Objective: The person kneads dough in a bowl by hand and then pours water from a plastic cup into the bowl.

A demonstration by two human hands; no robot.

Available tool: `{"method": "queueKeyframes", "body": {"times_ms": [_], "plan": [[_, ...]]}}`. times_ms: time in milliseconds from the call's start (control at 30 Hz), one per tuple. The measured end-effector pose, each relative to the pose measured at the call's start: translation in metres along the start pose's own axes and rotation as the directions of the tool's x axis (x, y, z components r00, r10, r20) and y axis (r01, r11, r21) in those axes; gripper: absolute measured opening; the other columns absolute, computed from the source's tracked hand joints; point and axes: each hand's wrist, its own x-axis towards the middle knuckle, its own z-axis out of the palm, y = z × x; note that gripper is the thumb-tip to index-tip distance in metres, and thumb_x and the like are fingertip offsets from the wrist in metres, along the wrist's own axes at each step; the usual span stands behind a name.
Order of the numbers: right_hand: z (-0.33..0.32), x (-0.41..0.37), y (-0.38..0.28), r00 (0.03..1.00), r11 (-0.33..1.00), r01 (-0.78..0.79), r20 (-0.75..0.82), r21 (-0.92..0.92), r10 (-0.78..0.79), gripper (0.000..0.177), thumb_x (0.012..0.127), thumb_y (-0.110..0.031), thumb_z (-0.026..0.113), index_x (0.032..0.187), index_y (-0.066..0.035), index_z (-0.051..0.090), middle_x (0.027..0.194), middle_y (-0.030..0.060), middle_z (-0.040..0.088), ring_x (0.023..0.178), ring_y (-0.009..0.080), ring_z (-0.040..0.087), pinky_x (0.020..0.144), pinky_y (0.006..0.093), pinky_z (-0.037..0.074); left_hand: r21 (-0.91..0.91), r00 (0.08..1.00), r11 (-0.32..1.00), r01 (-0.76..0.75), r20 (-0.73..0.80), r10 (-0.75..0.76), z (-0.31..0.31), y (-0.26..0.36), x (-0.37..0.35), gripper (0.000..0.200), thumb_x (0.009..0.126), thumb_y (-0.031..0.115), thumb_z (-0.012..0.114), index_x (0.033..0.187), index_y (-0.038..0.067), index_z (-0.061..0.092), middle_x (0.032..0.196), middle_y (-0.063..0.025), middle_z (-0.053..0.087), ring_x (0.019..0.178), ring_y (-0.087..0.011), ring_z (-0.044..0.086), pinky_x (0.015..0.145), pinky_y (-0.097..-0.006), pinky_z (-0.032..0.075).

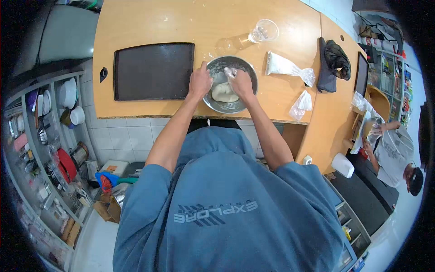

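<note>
Dough: a pale, smooth, rounded lump of dough (223, 94) lies inside a round, silver metal bowl (218, 69), on the side nearest the person's body.
Left hand: the left hand (200, 82) is curled closed on the bowl's left rim; the dough lies just to its right.
Right hand: the right hand (240, 83) reaches into the bowl, whitened fingers bent; the dough sits just beside it, leftward and nearer the body. Whether the fingers pinch anything, I cannot tell.
Tabletop: left of the bowl, a black rectangular tray (154, 72); right, a white-filled clear plastic bag (283, 65).
</note>
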Motion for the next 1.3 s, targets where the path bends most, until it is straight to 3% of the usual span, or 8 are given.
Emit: {"method": "queueKeyframes", "body": {"times_ms": [100,200,233,367,433,600,867,1300], "plan": [[0.006,-0.010,-0.006,0.998,0.956,0.040,0.060,-0.290,-0.023,0.026,0.078,-0.018,0.070,0.093,0.003,0.071,0.088,0.0281,0.070,0.085,0.0435,0.071,0.078,0.0546,0.057,-0.071,0.999,0.997,0.011,-0.048,-0.015,0.002,0.001,-0.002,0.023,0.088,0.003,0.064,0.109,-0.001,0.057,0.085,-0.0288,0.068,0.085,-0.0481,0.067,0.073,-0.0550,0.052],[0.019,-0.015,-0.010,1.000,0.964,0.019,-0.019,-0.266,-0.025,0.031,0.079,-0.017,0.068,0.105,0.000,0.070,0.094,0.0263,0.070,0.095,0.0434,0.069,0.081,0.0551,0.056,-0.240,0.990,0.965,0.106,-0.069,-0.126,0.007,-0.004,-0.001,0.020,0.087,0.003,0.067,0.106,-0.001,0.062,0.087,-0.0234,0.071,0.083,-0.0394,0.070,0.074,-0.0469,0.053],[0.022,-0.022,-0.011,0.986,0.930,0.073,-0.114,-0.360,-0.121,0.037,0.079,-0.017,0.068,0.113,-0.001,0.067,0.103,0.0238,0.069,0.105,0.0429,0.065,0.089,0.0572,0.053,-0.324,0.981,0.932,0.161,-0.051,-0.187,0.008,-0.008,0.002,0.020,0.086,0.003,0.068,0.105,-0.002,0.064,0.088,-0.0212,0.072,0.083,-0.0353,0.071,0.075,-0.0438,0.053],[0.025,-0.030,-0.022,0.998,0.907,-0.043,-0.060,-0.418,0.020,0.037,0.083,-0.025,0.067,0.111,-0.001,0.067,0.110,0.0208,0.067,0.113,0.0405,0.060,0.096,0.0585,0.048,-0.522,0.968,0.831,0.194,-0.034,-0.247,0.020,-0.023,0.005,0.021,0.087,0.006,0.070,0.107,-0.001,0.068,0.092,-0.0155,0.073,0.083,-0.0219,0.068,0.079,-0.0350,0.052],[0.032,-0.035,-0.011,0.991,0.917,-0.063,0.082,-0.394,0.104,0.039,0.085,-0.030,0.065,0.110,-0.001,0.067,0.109,0.0192,0.067,0.113,0.0394,0.060,0.096,0.0596,0.046,-0.455,0.977,0.873,0.174,-0.034,-0.212,0.015,-0.017,0.003,0.021,0.089,0.006,0.068,0.109,-0.002,0.067,0.095,-0.0172,0.073,0.086,-0.0240,0.070,0.080,-0.0362,0.052],[0.057,-0.047,0.012,0.985,0.956,-0.016,-0.167,-0.294,-0.035,0.039,0.088,-0.035,0.059,0.109,-0.004,0.069,0.111,0.0170,0.066,0.113,0.0371,0.058,0.093,0.0592,0.044,-0.320,0.992,0.945,0.074,-0.069,-0.101,0.004,-0.003,-0.003,0.022,0.093,0.006,0.063,0.112,-0.003,0.065,0.098,-0.0205,0.073,0.091,-0.0319,0.072,0.082,-0.0399,0.053],[0.069,-0.019,0.001,0.960,0.898,0.005,-0.248,-0.441,-0.128,0.033,0.091,-0.034,0.053,0.102,-0.008,0.071,0.119,0.0147,0.063,0.116,0.0341,0.053,0.093,0.0570,0.041,-0.286,0.996,0.955,0.083,-0.008,-0.089,0.001,-0.004,-0.001,0.026,0.092,0.007,0.061,0.115,-0.003,0.065,0.100,-0.0255,0.071,0.096,-0.0421,0.069,0.082,-0.0439,0.053],[0.052,0.026,-0.013,0.993,0.897,0.011,-0.102,-0.442,-0.062,0.035,0.085,-0.038,0.060,0.100,-0.011,0.077,0.115,0.0096,0.071,0.116,0.0280,0.060,0.105,0.0507,0.040,-0.191,0.983,0.964,0.184,0.045,-0.178,-0.009,0.001,0.001,0.022,0.085,0.008,0.065,0.103,-0.002,0.071,0.088,-0.0266,0.070,0.088,-0.0423,0.071,0.078,-0.0457,0.052]]}}
